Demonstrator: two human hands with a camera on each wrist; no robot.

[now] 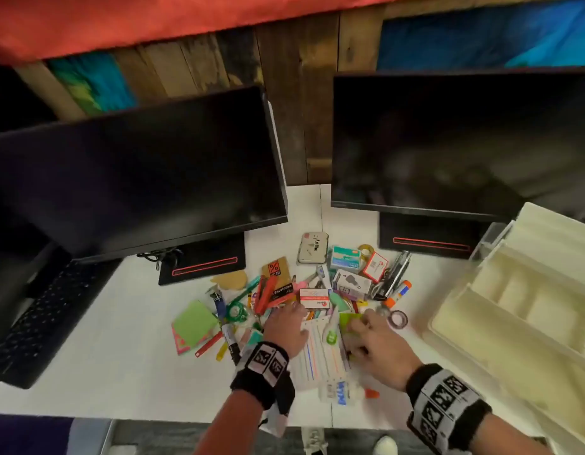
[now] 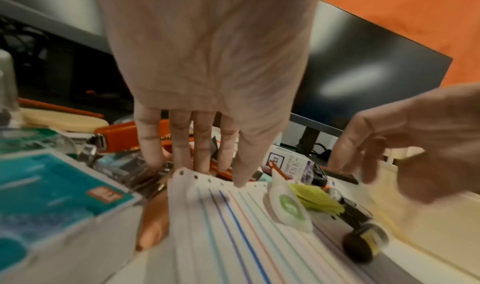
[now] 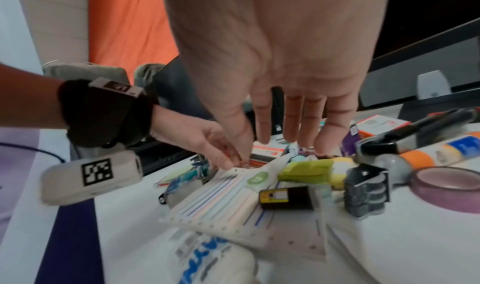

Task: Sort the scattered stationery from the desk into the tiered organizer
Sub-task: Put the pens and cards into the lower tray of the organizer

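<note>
A pile of stationery lies mid-desk in the head view. My left hand has straight fingers on the far punched edge of a pack of white striped sheets. Its thumb lies under the pack's left edge. My right hand hovers with straight fingers over green sticky notes and holds nothing. A green-and-white correction tape rests on the sheets between the hands. The cream tiered organizer stands to the right.
Two dark monitors stand behind the pile, and a keyboard lies far left. A glue bottle lies near the desk's front edge. A tape roll, a glue stick and a black stamp sit by my right hand.
</note>
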